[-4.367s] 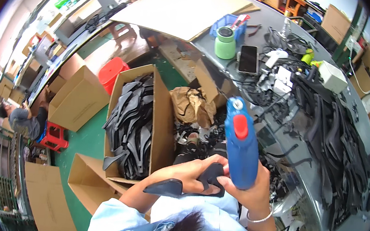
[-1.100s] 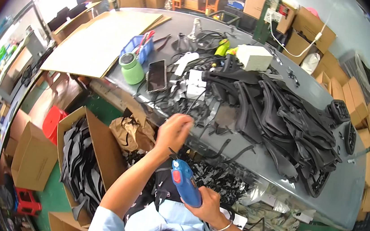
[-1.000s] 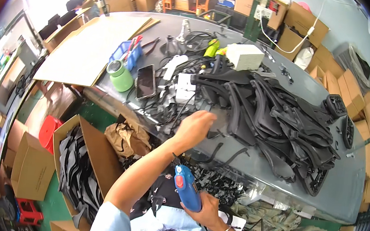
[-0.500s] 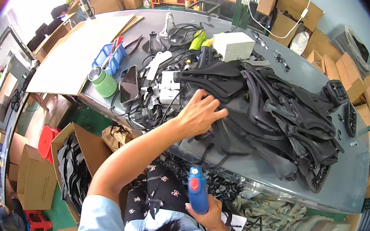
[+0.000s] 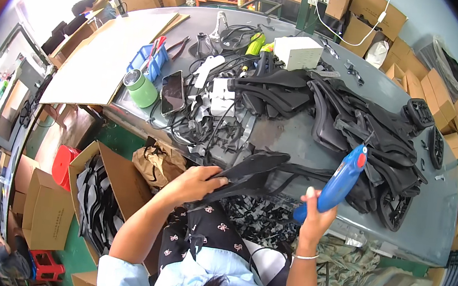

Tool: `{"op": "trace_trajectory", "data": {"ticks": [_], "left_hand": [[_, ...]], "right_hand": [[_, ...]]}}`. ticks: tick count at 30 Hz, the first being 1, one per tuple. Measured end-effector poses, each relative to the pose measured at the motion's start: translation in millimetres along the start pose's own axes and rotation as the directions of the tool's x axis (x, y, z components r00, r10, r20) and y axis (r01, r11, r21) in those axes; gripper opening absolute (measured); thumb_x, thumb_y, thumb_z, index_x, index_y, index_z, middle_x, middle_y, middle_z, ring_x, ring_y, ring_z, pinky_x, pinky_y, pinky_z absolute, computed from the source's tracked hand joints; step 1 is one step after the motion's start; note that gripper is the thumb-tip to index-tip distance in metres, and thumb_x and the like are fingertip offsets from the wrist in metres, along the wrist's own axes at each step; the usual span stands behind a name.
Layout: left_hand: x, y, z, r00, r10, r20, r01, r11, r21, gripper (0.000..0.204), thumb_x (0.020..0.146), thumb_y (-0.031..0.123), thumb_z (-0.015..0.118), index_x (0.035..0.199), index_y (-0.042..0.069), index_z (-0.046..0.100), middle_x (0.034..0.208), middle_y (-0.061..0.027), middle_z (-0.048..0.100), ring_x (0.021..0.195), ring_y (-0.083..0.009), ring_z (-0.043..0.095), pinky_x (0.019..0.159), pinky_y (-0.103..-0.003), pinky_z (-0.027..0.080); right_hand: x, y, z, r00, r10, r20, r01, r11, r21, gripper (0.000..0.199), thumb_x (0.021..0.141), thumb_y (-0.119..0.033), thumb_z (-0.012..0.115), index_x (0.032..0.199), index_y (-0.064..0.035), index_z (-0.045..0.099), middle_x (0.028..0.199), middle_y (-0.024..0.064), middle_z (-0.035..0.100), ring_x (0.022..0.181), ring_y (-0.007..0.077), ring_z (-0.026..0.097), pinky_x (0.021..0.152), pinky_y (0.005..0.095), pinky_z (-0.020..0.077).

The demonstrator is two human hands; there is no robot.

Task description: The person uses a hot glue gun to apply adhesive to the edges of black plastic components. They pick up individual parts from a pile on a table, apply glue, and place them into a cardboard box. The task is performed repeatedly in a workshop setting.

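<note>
My left hand (image 5: 197,185) grips the narrow near end of a black saddle-shaped piece (image 5: 257,167) with loose strip-like edges, held above the table's front edge. Out to the right, my right hand (image 5: 317,215) is wrapped around a blue handheld tool (image 5: 340,181) with a red button, tilted up. A thin, dark pointed tip shows at its upper end, close to a heap of similar black pieces (image 5: 354,120). A cord (image 5: 326,281) hangs below my right hand.
Left on the grey table (image 5: 427,220) stand a green jar (image 5: 141,90), a phone (image 5: 173,92) and a blue tool bin (image 5: 156,63). A white box (image 5: 299,52) is at the back. Black scraps (image 5: 257,219) lie below the edge; a carton (image 5: 119,179) holds black pieces.
My left hand has drawn a black piece off the heap toward me, baring some tabletop. My right hand has risen from my lap with the blue tool, up and to the right.
</note>
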State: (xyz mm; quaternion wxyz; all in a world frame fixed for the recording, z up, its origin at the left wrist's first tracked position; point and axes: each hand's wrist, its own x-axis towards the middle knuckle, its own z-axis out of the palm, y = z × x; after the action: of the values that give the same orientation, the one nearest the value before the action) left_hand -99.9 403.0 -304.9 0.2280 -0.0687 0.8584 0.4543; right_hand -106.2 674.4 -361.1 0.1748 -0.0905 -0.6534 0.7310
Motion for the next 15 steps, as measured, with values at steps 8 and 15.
{"op": "trace_trajectory", "data": {"ticks": [8,15], "left_hand": [[-28,-9,-4,0.929,0.203,-0.309,-0.039,0.885,0.463,0.022,0.088,0.023,0.057,0.094,0.002,0.061,0.08,-0.0167,0.064,0.076,-0.036,0.062,0.064,-0.043,0.047],[-61,-19,12,0.819,0.49,-0.297,-0.099,0.632,0.769,0.028,0.072,0.013,0.064,0.099,0.009,0.06,0.082,-0.009,0.057,0.08,-0.0274,0.061,0.07,-0.041,0.045]], "right_hand": [[-6,-24,19,0.969,-0.128,0.211,0.153,0.983,-0.103,0.028,0.076,-0.005,0.076,0.097,-0.0009,0.058,0.086,0.0038,0.064,0.069,0.0103,0.06,0.067,0.0253,0.0495],[-6,-20,23,0.975,-0.075,0.208,0.12,0.969,-0.215,0.03,0.075,-0.005,0.075,0.1,-0.0011,0.058,0.09,0.0044,0.068,0.075,0.0096,0.063,0.07,0.0264,0.0501]]}}
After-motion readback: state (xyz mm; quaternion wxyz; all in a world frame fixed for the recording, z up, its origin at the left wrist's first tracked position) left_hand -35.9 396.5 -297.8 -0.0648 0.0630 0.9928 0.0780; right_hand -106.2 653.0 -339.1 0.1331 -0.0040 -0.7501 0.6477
